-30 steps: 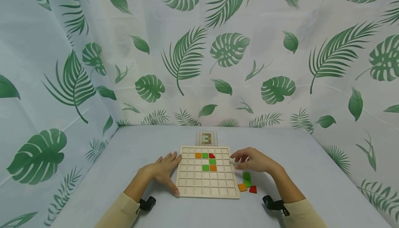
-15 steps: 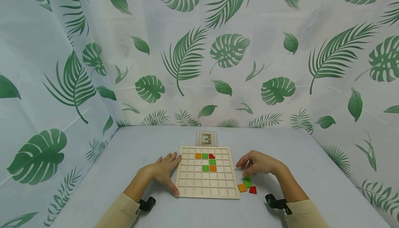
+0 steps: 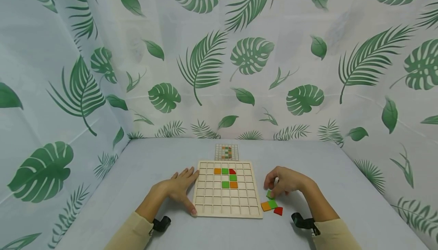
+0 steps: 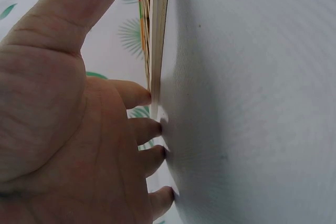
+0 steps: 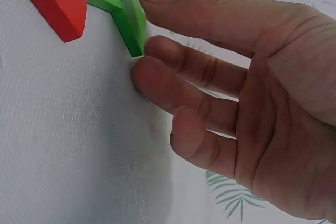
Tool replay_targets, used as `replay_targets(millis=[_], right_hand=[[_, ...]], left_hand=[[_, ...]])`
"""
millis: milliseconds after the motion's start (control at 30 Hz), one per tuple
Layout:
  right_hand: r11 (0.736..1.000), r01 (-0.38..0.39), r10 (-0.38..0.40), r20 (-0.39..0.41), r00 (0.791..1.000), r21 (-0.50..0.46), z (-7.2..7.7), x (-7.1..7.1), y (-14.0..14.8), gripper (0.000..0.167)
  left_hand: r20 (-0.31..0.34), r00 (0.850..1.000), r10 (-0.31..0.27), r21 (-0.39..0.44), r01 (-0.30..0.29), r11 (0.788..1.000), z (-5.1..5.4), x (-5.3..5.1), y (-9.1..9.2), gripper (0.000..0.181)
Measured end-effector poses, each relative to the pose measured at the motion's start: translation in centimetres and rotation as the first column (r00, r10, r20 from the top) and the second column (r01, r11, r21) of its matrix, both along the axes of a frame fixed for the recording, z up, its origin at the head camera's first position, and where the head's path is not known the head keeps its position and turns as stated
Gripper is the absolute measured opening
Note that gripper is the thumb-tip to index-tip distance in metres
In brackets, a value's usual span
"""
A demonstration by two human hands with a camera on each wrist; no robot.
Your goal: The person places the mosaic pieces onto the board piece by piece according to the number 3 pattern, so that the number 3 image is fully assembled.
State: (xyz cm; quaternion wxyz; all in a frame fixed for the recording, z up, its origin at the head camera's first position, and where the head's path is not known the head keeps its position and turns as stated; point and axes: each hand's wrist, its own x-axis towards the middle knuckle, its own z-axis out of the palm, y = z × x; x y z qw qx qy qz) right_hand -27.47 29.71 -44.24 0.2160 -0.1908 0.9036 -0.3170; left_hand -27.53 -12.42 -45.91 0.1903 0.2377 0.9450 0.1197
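A wooden grid board lies on the table, with green, orange and red tiles in some of its squares. Along its left edge rests my left hand, fingers spread, thumb at the near corner. In the left wrist view the fingertips reach down to the tabletop beside the board's side. Right of the board, my right hand pinches a green tile between thumb and fingers; the tile is tilted up. Close by lie another green tile, an orange tile and a red tile with a rounded side.
Behind the board lies a small pattern card printed with a grid and coloured squares. A white cloth with green leaves hangs around the back and sides of the table.
My right hand has come down and toward me from the board's right edge to the loose tiles and taken hold of a green one. Neighbouring tiles shifted slightly. The left hand stays put.
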Motion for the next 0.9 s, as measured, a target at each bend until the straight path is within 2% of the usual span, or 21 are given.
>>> replay_targets(millis=[233, 500, 700, 900], right_hand=[[0.999, 0.035, -0.035, 0.005, 0.999, 0.026, -0.05, 0.28, -0.34, 0.020], [1.000, 0.001, -0.001, 0.002, 1.000, -0.008, -0.37, -0.12, -0.37, 0.019], [1.000, -0.012, 0.011, -0.055, 0.998, -0.017, -0.30, -0.16, -0.51, 0.018], [0.999, 0.037, -0.037, -0.129, 0.991, -0.005, -0.45, -0.23, -0.54, 0.018]], left_hand=[[0.004, 1.000, 0.006, -0.006, -0.006, 1.000, 0.02, 0.03, 0.01, 0.144], [0.007, 1.000, 0.005, -0.002, -0.005, 1.000, 0.05, -0.03, -0.03, 0.144], [0.001, 1.000, 0.003, -0.007, -0.003, 1.000, -0.06, -0.11, 0.00, 0.144], [0.006, 1.000, 0.006, -0.007, -0.006, 1.000, -0.07, -0.18, 0.00, 0.143]])
